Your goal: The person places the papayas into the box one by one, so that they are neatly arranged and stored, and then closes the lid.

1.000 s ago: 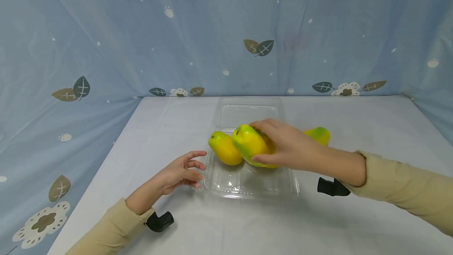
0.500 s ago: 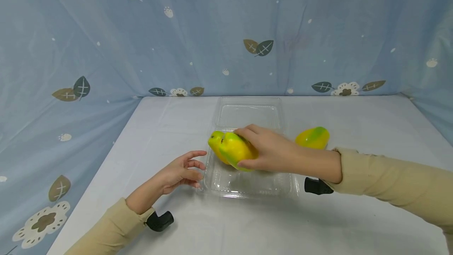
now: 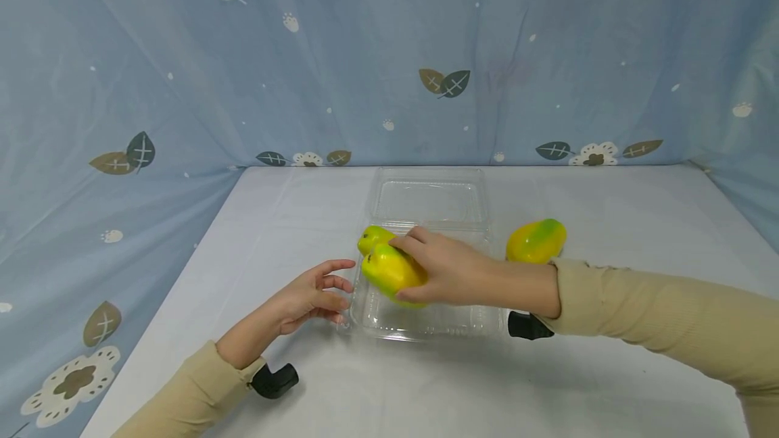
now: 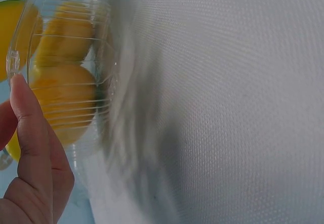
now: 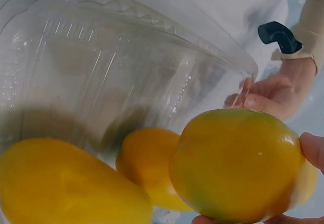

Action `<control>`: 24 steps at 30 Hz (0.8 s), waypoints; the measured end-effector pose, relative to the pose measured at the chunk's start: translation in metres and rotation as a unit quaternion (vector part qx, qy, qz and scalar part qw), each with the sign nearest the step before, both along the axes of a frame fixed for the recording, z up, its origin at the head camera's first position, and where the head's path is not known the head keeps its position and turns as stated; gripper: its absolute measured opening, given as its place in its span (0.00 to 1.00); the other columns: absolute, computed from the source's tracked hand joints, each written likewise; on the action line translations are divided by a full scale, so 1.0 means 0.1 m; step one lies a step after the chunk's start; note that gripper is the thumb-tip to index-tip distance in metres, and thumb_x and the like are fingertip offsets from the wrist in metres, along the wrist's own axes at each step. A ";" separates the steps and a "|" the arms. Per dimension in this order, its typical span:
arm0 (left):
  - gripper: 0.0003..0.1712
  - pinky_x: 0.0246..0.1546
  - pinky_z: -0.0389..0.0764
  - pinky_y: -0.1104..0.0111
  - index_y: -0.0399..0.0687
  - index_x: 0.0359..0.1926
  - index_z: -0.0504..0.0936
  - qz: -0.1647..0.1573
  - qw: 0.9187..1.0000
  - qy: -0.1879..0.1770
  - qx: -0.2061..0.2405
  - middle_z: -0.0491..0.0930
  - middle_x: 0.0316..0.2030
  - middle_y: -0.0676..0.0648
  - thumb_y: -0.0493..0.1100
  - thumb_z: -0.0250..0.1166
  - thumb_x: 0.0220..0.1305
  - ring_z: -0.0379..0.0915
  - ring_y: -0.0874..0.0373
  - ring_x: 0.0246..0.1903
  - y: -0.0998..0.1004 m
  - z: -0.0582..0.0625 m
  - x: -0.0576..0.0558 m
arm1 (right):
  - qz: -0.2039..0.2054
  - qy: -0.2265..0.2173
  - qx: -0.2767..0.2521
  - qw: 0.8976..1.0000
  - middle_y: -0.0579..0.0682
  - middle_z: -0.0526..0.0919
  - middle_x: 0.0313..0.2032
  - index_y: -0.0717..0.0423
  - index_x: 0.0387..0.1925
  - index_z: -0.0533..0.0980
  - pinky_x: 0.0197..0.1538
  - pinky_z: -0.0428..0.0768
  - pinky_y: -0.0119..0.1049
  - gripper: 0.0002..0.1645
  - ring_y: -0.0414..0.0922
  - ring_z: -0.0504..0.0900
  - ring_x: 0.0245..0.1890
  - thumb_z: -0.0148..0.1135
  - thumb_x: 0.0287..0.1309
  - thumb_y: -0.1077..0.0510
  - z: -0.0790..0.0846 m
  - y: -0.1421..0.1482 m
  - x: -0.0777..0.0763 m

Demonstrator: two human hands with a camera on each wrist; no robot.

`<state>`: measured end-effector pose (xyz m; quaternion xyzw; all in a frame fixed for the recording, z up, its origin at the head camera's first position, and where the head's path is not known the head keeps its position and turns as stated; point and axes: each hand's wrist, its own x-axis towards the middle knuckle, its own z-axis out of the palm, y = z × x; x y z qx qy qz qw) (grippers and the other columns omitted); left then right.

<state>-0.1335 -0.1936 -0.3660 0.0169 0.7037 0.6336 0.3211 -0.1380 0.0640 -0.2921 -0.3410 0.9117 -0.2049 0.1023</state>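
Note:
My right hand (image 3: 447, 265) grips a yellow-green papaya (image 3: 392, 272) over the left part of a clear plastic clamshell box (image 3: 426, 323). Fingers and thumb wrap its sides in the right wrist view. Another papaya (image 5: 149, 168) lies in the box, partly behind the held one. A large papaya (image 5: 66, 183) fills the lower left of the right wrist view. My left hand (image 3: 313, 296) is at the box's left edge, fingers loosely bent, holding nothing. In the left wrist view a fingertip is right at the rim.
The box's hinged lid (image 3: 429, 198) lies folded back on the white tabletop (image 3: 292, 208). A further papaya (image 3: 537, 240) sits on the table to the right of the box. Blue patterned cloth (image 3: 389, 53) hangs behind. Black wrist mounts (image 3: 275, 381) stick out below both sleeves.
My right hand has carried the papaya left and toward the front of the box, overlapping the one there. The papaya on the right has come into fuller view. My left hand stays put.

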 end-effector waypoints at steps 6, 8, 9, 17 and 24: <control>0.43 0.30 0.81 0.70 0.41 0.67 0.52 0.000 1.000 -0.002 -0.004 0.68 0.42 0.42 0.31 0.61 0.53 0.73 0.59 0.25 0.00 -0.01 -0.01 | -0.009 -0.033 0.018 0.999 0.48 0.72 0.48 0.52 0.58 0.67 0.38 0.75 0.30 0.37 0.40 0.72 0.38 0.66 0.46 0.46 -0.11 -0.09 0.01; 0.43 0.30 0.81 0.70 0.40 0.67 0.51 -0.004 1.000 0.000 -0.004 0.68 0.43 0.41 0.31 0.61 0.53 0.73 0.59 0.25 0.00 -0.01 -0.01 | -0.008 -0.045 0.025 0.999 0.48 0.72 0.48 0.53 0.58 0.68 0.41 0.75 0.32 0.37 0.41 0.72 0.38 0.66 0.46 0.46 -0.15 -0.12 0.01; 0.43 0.30 0.81 0.70 0.40 0.68 0.51 -0.005 1.000 0.002 -0.005 0.68 0.43 0.41 0.31 0.61 0.53 0.73 0.59 0.25 0.00 -0.01 -0.01 | -0.006 -0.049 0.027 0.998 0.48 0.72 0.48 0.53 0.58 0.68 0.42 0.76 0.32 0.36 0.41 0.72 0.38 0.66 0.46 0.46 -0.18 -0.13 0.02; 0.43 0.30 0.81 0.70 0.40 0.68 0.50 -0.005 1.000 0.001 0.002 0.68 0.42 0.41 0.31 0.61 0.54 0.73 0.59 0.24 -0.01 -0.01 0.00 | 0.010 -0.036 0.031 0.999 0.48 0.73 0.46 0.53 0.56 0.69 0.41 0.76 0.32 0.35 0.41 0.71 0.37 0.66 0.46 0.47 -0.29 -0.22 0.04; 0.43 0.30 0.81 0.70 0.40 0.67 0.51 -0.004 1.000 -0.003 0.001 0.68 0.41 0.43 0.32 0.62 0.53 0.72 0.59 0.23 0.01 -0.01 -0.01 | 0.011 -0.017 0.058 0.998 0.47 0.73 0.45 0.52 0.56 0.69 0.38 0.75 0.31 0.35 0.40 0.71 0.35 0.65 0.46 0.45 -0.32 -0.28 0.06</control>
